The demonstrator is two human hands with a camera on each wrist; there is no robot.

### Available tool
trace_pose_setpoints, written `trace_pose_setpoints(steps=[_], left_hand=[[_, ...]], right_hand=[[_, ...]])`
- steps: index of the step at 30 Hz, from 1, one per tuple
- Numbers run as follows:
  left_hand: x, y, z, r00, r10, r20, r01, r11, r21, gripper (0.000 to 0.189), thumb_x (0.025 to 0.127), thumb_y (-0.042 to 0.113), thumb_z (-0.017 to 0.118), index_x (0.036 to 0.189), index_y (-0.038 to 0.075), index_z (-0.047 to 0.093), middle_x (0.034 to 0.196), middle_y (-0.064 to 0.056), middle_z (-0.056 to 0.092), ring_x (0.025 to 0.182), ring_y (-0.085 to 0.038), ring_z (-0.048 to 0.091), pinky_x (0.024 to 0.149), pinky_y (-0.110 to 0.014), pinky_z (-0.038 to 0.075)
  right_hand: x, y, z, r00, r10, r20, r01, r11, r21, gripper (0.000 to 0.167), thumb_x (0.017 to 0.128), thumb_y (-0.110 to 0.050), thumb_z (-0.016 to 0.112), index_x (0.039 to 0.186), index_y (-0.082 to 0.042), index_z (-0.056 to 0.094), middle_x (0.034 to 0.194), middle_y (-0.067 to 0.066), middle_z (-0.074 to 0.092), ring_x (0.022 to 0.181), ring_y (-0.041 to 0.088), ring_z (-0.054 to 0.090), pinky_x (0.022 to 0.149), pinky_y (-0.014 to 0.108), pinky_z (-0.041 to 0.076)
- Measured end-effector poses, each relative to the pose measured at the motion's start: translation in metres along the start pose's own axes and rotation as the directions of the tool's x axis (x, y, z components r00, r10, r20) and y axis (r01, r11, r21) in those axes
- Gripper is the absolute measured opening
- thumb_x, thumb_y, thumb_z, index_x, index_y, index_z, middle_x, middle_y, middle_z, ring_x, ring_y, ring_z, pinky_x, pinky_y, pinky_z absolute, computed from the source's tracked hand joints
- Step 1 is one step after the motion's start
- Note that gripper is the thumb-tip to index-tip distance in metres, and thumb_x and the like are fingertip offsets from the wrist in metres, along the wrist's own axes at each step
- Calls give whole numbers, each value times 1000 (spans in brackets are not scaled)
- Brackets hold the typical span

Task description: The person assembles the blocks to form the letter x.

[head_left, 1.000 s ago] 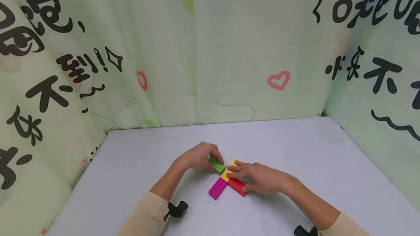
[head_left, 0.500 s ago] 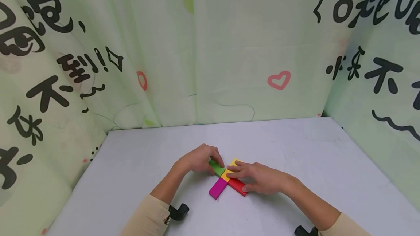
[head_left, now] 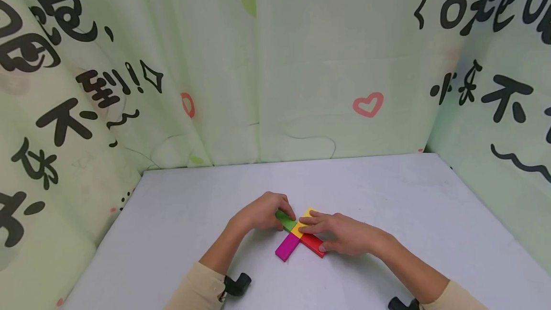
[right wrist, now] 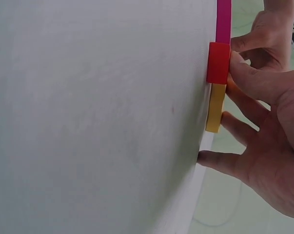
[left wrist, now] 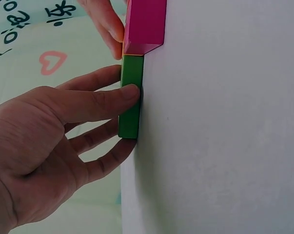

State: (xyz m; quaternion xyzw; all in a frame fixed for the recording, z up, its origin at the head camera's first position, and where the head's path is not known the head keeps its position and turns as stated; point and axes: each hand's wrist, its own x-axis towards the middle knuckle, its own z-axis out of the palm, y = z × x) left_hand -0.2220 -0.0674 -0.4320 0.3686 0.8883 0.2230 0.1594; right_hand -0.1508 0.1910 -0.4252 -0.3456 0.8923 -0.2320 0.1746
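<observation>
Four-armed cross of flat coloured blocks lies on the white table. My left hand [head_left: 263, 210] pinches the green block [left wrist: 130, 114] at the upper left, thumb on its near side and fingers on its far side. The green block's inner end meets the yellow block [head_left: 298, 229]. My right hand [head_left: 344, 234] rests on top, its fairly straight fingers touching the yellow block and its thumb at the outer end of the red block [right wrist: 219, 63]. The magenta block [head_left: 287, 247] points toward the lower left, touched by neither hand. Fingers partly cover the yellow block.
The white table [head_left: 206, 181] runs back to a pale green curtain [head_left: 301, 61] with black characters and a red heart. Curtain also hangs at the left and right sides. Black wrist cameras [head_left: 238, 284] sit at both sleeves.
My left hand has moved slightly down and toward me with the green block, which now lies lower and against the yellow block. My right hand stays in place.
</observation>
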Motion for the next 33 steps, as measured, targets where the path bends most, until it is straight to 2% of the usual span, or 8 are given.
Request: trace_pose_setpoints(steps=[14, 28, 31, 33], left_hand=[[-4, 3, 5, 1000, 3, -27, -2, 999, 34, 29, 85, 7, 85, 113, 18, 82, 110, 6, 70, 103, -7, 61, 89, -19, 54], [-6, 4, 5, 1000, -21, 3, 21, 1000, 18, 37, 86, 12, 86, 121, 19, 77, 118, 5, 69, 109, -9, 62, 91, -21, 55], [-9, 7, 4, 999, -34, -15, 34, 999, 41, 35, 87, 14, 85, 121, 19, 77, 121, 4, 69, 113, -12, 62, 95, -24, 55], [-12, 10, 3, 998, -42, -50, 44, 998, 53, 31, 90, 15, 82, 121, 19, 78, 122, 4, 69, 115, -14, 63, 97, -27, 55]], right_hand=[[-4, -4, 2, 1000, 4, -14, -4, 999, -34, 58, 95, -13, 74, 150, -25, 59, 162, -4, 48, 156, 35, 33, 113, 60, 44], [-3, -4, 2, 1000, 3, 13, -2, 998, -70, 57, 96, -15, 72, 150, -23, 58, 162, -2, 48, 157, 36, 30, 121, 73, 21], [-3, -4, 1, 1000, -2, 20, 3, 997, -76, 56, 97, -17, 71, 151, -23, 57, 163, -2, 47, 158, 36, 29, 120, 74, 20], [-4, -4, -1, 1000, -10, 16, 12, 997, -72, 55, 97, -17, 70, 151, -22, 58, 163, -1, 46, 158, 37, 28, 120, 74, 20]])
